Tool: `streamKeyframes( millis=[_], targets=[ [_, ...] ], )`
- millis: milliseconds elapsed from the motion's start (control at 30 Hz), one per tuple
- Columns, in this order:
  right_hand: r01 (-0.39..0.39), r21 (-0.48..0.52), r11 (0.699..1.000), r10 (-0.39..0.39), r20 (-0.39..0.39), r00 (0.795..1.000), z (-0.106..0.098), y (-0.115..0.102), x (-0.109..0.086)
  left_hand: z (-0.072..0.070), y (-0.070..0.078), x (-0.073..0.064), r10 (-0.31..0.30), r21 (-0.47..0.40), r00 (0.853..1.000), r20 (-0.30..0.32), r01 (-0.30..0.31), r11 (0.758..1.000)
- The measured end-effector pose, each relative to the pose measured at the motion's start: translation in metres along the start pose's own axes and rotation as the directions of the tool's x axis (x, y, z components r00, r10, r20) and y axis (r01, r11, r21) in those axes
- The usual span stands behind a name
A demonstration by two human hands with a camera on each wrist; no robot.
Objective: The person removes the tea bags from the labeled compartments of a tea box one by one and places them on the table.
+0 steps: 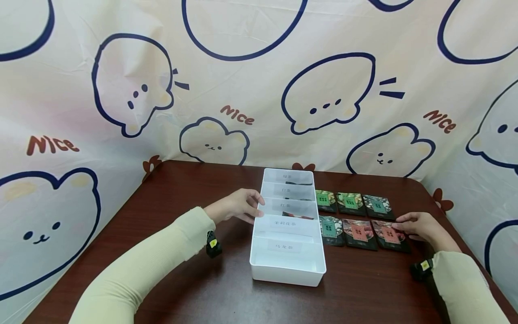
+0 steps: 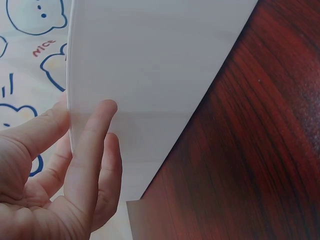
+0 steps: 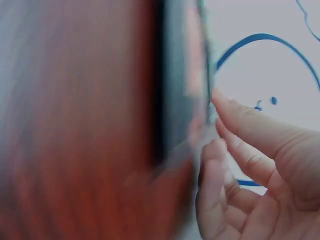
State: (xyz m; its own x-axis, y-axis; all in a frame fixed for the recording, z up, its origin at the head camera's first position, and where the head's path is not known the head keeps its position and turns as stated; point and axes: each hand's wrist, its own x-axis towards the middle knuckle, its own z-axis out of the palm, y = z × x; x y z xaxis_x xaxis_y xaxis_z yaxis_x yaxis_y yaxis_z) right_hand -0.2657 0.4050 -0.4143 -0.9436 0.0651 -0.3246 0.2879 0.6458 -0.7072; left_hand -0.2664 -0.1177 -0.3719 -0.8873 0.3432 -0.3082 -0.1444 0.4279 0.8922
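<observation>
A long white divided box [image 1: 287, 276] with labelled compartments stands mid-table. My left hand [image 1: 238, 205] holds its left rim, with fingers against the outer wall [image 2: 160, 65] in the left wrist view. Dark tea packets show in the three rear compartments, one a red-marked tea packet [image 1: 297, 216]. To the right of the box, more packets lie in two rows. My right hand [image 1: 418, 227] pinches the right edge of the front-right red-labelled tea packet [image 1: 389, 236]. In the right wrist view that packet is blurred, with fingertips [image 3: 217, 97] at its edge.
Beside it lies another red-labelled packet [image 1: 359, 234], then a teal-labelled packet [image 1: 331, 230] close to the box. Behind them are two green-labelled packets [image 1: 350, 204] and a teal one [image 1: 378, 207]. A printed cloth [image 1: 259, 85] hangs behind the dark wooden table [image 1: 194, 288].
</observation>
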Motion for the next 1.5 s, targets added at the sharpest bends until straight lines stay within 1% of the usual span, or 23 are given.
streamKeyframes(
  millis=[100, 200, 267, 333, 433, 600, 700, 733, 867, 933, 1000, 1100, 1267, 1333, 1500],
  targets=[
    [0.033, -0.008, 0.999, -0.033, -0.005, 0.999, 0.001, -0.011, -0.005, 0.000, 0.000, 0.000, -0.001, 0.000, 1.000, 0.001, 0.001, 1.000],
    [0.121, -0.008, 0.993, -0.121, -0.022, 0.992, 0.005, -0.031, -0.011, -0.001, 0.000, -0.001, 0.000, -0.002, 1.000, -0.001, 0.000, 1.000],
    [0.202, -0.015, 0.979, -0.202, -0.036, 0.979, 0.009, -0.050, -0.017, -0.002, 0.000, -0.001, -0.001, -0.002, 1.000, -0.002, 0.001, 1.000],
    [0.280, -0.012, 0.960, -0.281, -0.046, 0.959, 0.014, -0.069, -0.023, -0.002, 0.000, -0.002, 0.000, 0.001, 1.000, -0.004, 0.000, 1.000],
    [0.373, 0.014, 0.928, -0.372, -0.043, 0.927, 0.026, -0.098, -0.034, -0.001, 0.000, -0.002, -0.002, -0.002, 1.000, -0.003, 0.002, 1.000],
    [0.435, 0.116, 0.893, -0.437, -0.007, 0.899, 0.055, -0.133, -0.048, 0.000, -0.001, -0.001, 0.000, 0.002, 1.000, -0.003, 0.000, 1.000],
    [0.441, 0.148, 0.885, -0.448, 0.015, 0.894, 0.076, -0.146, -0.052, 0.000, -0.001, -0.001, 0.004, 0.002, 1.000, 0.002, -0.004, 1.000],
    [0.447, 0.154, 0.881, -0.456, 0.025, 0.890, 0.083, -0.150, -0.053, 0.000, -0.001, -0.001, 0.004, 0.002, 1.000, 0.003, -0.004, 1.000],
    [0.448, 0.174, 0.877, -0.464, 0.066, 0.883, 0.104, -0.158, -0.057, 0.000, -0.001, -0.001, 0.003, 0.004, 1.000, 0.002, -0.003, 1.000],
    [0.464, 0.165, 0.870, -0.482, 0.088, 0.872, 0.111, -0.160, -0.057, 0.001, 0.000, -0.001, 0.001, 0.003, 1.000, 0.000, -0.001, 1.000],
    [0.472, 0.155, 0.868, -0.490, 0.110, 0.865, 0.118, -0.159, -0.057, 0.001, 0.000, -0.001, -0.002, 0.001, 1.000, 0.003, 0.002, 1.000],
    [0.476, 0.148, 0.867, -0.495, 0.139, 0.858, 0.127, -0.157, -0.055, 0.001, 0.000, -0.001, -0.004, -0.005, 1.000, 0.005, 0.004, 1.000],
    [0.448, 0.125, 0.886, -0.464, 0.186, 0.866, 0.138, -0.153, -0.052, 0.000, 0.000, -0.002, 0.001, -0.002, 1.000, 0.001, -0.001, 1.000],
    [0.454, 0.115, 0.884, -0.468, 0.208, 0.859, 0.142, -0.152, -0.051, 0.000, 0.000, -0.001, 0.000, -0.004, 1.000, 0.001, 0.000, 1.000],
    [0.452, 0.105, 0.886, -0.464, 0.242, 0.852, 0.148, -0.153, -0.052, 0.000, 0.000, -0.002, 0.001, -0.010, 1.000, 0.007, -0.001, 1.000]
  ],
)
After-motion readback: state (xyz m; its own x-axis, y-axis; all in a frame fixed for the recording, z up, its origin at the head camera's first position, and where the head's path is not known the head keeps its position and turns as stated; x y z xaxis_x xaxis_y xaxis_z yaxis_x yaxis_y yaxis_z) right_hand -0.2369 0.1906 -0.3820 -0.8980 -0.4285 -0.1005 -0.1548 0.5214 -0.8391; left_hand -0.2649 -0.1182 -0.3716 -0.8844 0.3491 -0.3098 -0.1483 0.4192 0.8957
